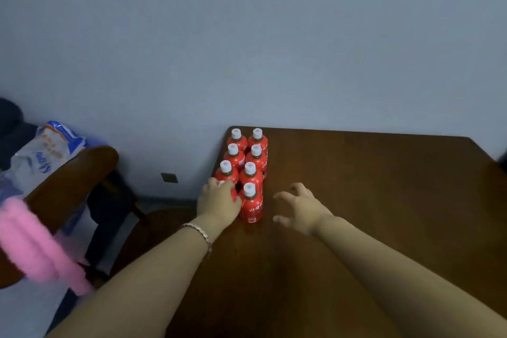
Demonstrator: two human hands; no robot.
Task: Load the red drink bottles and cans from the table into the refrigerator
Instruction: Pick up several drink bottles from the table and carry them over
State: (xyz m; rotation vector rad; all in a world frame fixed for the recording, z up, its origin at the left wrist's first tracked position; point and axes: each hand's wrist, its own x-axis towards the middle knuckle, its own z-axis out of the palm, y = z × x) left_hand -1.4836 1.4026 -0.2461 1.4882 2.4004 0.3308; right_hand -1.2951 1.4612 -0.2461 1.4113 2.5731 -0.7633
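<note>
At the far left corner of the table (370, 186), red bottles (256, 156) are stood in two rows. The nearest left bottle (234, 195) is grasped from above by the left hand (218, 202). The right hand (299, 207) is held spread and released alongside. The bottles are judged heavy, stiff and slick, and best taken round the body.
</note>
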